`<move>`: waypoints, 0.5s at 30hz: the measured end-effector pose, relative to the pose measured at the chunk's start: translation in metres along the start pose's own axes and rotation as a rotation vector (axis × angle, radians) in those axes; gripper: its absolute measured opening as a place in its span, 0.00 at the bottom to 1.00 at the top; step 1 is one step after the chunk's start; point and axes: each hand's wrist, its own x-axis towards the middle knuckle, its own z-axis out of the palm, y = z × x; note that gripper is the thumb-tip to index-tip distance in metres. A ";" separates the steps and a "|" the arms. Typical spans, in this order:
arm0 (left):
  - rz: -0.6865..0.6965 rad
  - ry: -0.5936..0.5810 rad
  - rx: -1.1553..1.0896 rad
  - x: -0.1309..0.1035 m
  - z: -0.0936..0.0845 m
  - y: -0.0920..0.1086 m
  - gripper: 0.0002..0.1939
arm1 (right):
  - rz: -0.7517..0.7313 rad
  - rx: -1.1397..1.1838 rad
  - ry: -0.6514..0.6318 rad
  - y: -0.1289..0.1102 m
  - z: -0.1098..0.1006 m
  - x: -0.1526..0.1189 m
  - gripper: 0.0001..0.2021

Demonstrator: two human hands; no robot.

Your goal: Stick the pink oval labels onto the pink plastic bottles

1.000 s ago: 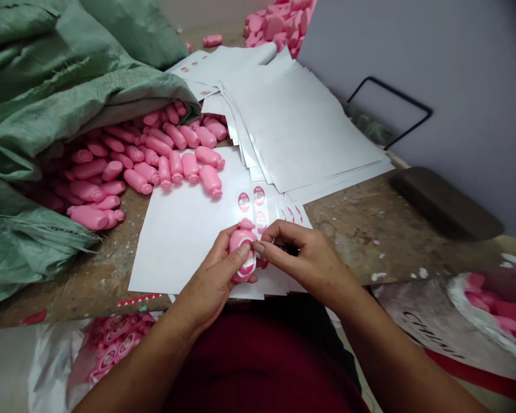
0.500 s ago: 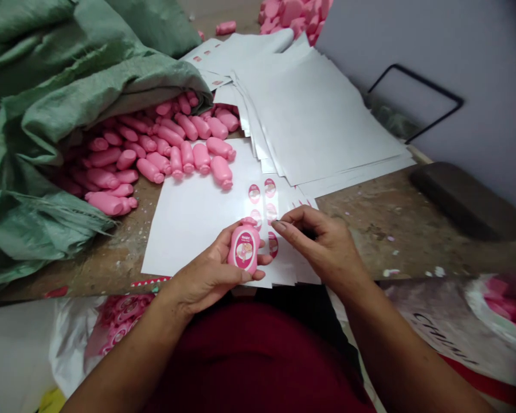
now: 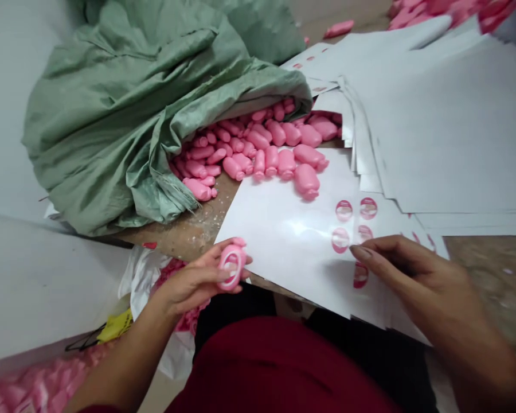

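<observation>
My left hand (image 3: pixel 198 281) grips a small pink bottle (image 3: pixel 232 264) with an oval label on its front, my thumb lying across the label. It is held just off the table's near edge. Over the sticker sheet (image 3: pixel 279 229) hovers my right hand (image 3: pixel 408 275), thumb and forefinger pinched close to the oval stickers (image 3: pixel 340 240). Whatever may be between those fingertips is too small to make out. Several unlabelled pink bottles (image 3: pixel 307 181) lie on the sheet's far part, beside a heap spilling from a green sack (image 3: pixel 155 115).
A stack of white sheets (image 3: pixel 447 126) covers the table's right side. More pink bottles (image 3: pixel 430 14) are piled at the back. Below the near edge, a white bag (image 3: pixel 141 269) holds pink items, and a yellow item (image 3: pixel 116 325) lies to the left.
The view has swung left, so the table things sit further right. My left hand has carried the labelled bottle left, away from the sheet and past the table edge. My right hand stays by the stickers.
</observation>
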 end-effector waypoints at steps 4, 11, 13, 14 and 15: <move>-0.031 0.275 0.664 -0.048 -0.042 0.011 0.29 | 0.055 -0.106 -0.016 0.014 -0.006 0.002 0.23; 0.477 0.642 1.845 0.004 -0.034 0.072 0.20 | 0.036 -0.138 0.037 0.038 0.005 0.003 0.18; 0.510 0.666 1.969 0.042 -0.027 0.094 0.21 | 0.015 -0.131 0.065 0.036 0.003 0.002 0.18; 0.495 0.677 1.999 0.058 -0.026 0.102 0.22 | 0.018 -0.139 0.068 0.033 0.000 0.002 0.18; 0.471 0.681 2.009 0.069 -0.026 0.108 0.22 | 0.027 -0.144 0.063 0.029 -0.004 0.001 0.17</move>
